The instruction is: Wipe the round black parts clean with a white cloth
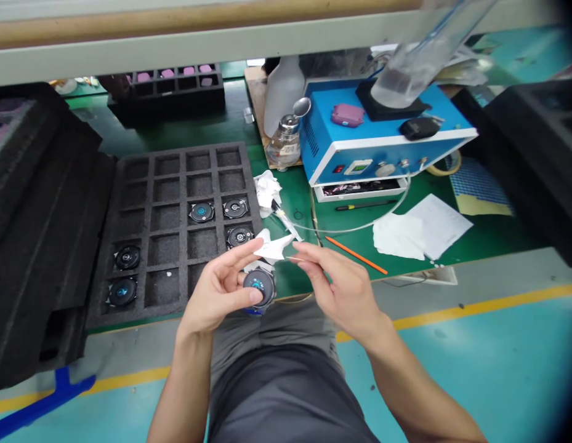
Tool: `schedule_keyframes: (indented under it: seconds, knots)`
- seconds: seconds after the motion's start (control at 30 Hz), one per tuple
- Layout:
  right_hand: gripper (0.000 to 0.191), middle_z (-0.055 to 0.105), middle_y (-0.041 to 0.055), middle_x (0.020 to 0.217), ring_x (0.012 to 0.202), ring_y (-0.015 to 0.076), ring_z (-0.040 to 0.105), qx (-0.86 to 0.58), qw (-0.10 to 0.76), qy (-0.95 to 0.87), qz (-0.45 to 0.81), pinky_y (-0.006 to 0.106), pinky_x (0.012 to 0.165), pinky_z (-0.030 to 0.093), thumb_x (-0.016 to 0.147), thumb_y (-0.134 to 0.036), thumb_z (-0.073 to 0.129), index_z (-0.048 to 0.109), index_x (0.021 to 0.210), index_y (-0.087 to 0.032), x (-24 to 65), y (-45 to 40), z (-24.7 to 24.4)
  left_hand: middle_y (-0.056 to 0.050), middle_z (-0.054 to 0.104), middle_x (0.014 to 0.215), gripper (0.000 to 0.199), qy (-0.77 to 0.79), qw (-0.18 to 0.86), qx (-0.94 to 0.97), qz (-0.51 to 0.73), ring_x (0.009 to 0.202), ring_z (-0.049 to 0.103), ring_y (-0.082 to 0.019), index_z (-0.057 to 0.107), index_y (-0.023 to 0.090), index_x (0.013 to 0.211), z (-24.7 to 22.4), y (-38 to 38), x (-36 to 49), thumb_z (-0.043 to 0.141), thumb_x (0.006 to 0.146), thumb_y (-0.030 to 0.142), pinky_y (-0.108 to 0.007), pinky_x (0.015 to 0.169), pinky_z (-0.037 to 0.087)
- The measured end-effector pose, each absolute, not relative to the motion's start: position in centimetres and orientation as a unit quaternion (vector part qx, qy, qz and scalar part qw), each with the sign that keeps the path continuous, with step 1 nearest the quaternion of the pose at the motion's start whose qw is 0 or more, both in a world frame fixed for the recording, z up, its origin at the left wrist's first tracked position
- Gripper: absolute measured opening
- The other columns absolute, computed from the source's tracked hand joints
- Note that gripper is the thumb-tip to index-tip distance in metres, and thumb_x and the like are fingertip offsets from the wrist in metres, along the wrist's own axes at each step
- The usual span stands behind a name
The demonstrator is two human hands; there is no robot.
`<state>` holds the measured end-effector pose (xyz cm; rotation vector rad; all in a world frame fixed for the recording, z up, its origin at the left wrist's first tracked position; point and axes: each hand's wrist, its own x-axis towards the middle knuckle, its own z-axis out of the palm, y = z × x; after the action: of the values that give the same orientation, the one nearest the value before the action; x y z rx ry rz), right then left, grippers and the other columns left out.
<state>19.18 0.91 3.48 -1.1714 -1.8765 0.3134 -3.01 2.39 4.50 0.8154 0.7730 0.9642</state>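
Observation:
A round black watch (262, 284) with a lit screen is in my left hand (216, 288), the thumb lying on its face. The same hand also holds a white cloth (273, 247) by its fingers, above the watch. My right hand (338, 283) is closed in a pinch at the cloth's right side, on a thin stick (295, 258) whose far end meets the cloth. Left of my hands lies a black foam tray (175, 242) with square compartments, several of them holding round watches (201, 211).
A blue machine (387, 157) stands at the back right, beside a glass bottle (284, 144) and a white bottle (284, 92). An orange stick (356, 255) and white sheets (436, 226) lie right. Stacked black foam (36, 234) rises at the left; a shelf edge (197, 49) crosses above.

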Motion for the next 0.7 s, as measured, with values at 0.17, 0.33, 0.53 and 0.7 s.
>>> schedule_keyframes:
  seconds: [0.17,0.33,0.53,0.7]
  knots:
    - [0.038,0.082,0.0028,0.100,0.091,0.0167,0.079,-0.513,0.457,-0.709,0.159,0.031,0.081,0.064,0.101,-0.014,0.056,0.062,0.137,-0.024,20.4,0.9,2.8,-0.013,0.076,0.122,0.066,0.329,0.744,0.386,0.436,0.089,0.075,-0.020,0.074,0.025,0.128,4.6,2.6,-2.9,0.089,0.066,0.010,-0.024,0.075,0.063]
    - [0.034,0.082,0.0061,0.108,0.093,0.0177,0.079,-0.510,0.456,-0.712,0.158,0.030,0.078,0.065,0.101,-0.016,0.055,0.066,0.133,-0.019,20.4,1.7,3.6,-0.011,0.075,0.126,0.064,0.329,0.745,0.396,0.424,0.079,0.075,-0.014,0.074,0.029,0.128,4.8,2.6,-2.8,0.088,0.069,0.010,-0.020,0.074,0.062]
    - [0.030,0.081,0.0074,0.109,0.090,0.0185,0.080,-0.509,0.456,-0.712,0.160,0.032,0.077,0.065,0.101,-0.017,0.055,0.069,0.128,-0.018,20.6,2.0,4.1,-0.013,0.076,0.122,0.065,0.339,0.737,0.398,0.429,0.085,0.076,-0.017,0.075,0.027,0.127,4.8,2.6,-2.8,0.089,0.066,0.009,-0.021,0.074,0.063]
    - [0.031,0.082,0.0061,0.105,0.090,0.0186,0.080,-0.513,0.447,-0.714,0.166,0.033,0.079,0.065,0.101,-0.016,0.054,0.070,0.127,-0.017,21.0,2.1,4.1,-0.013,0.078,0.119,0.063,0.330,0.740,0.405,0.424,0.079,0.076,-0.016,0.075,0.027,0.127,4.9,2.7,-2.8,0.088,0.067,0.008,-0.021,0.072,0.063]
